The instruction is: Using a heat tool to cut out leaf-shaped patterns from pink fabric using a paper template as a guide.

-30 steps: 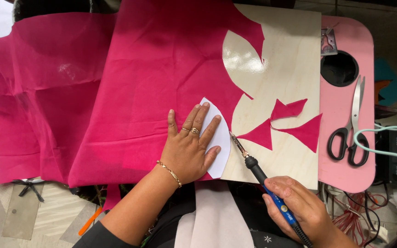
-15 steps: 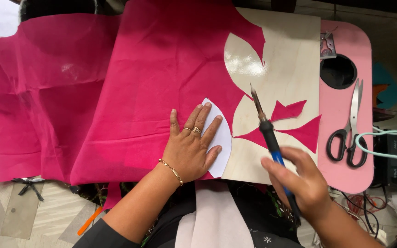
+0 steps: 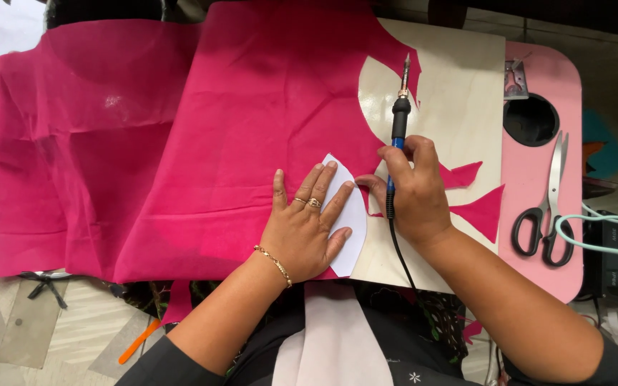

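I see my left hand (image 3: pixel 302 229) spread flat, fingers wide, pressing a white paper template (image 3: pixel 346 214) onto the magenta fabric (image 3: pixel 202 136). My right hand (image 3: pixel 413 193) grips a blue-handled soldering iron (image 3: pixel 398 121) just beside it, tip pointing away over the pale wooden board (image 3: pixel 459 93). Black-handled scissors (image 3: pixel 548 207) lie on the pink tray (image 3: pixel 538 271).
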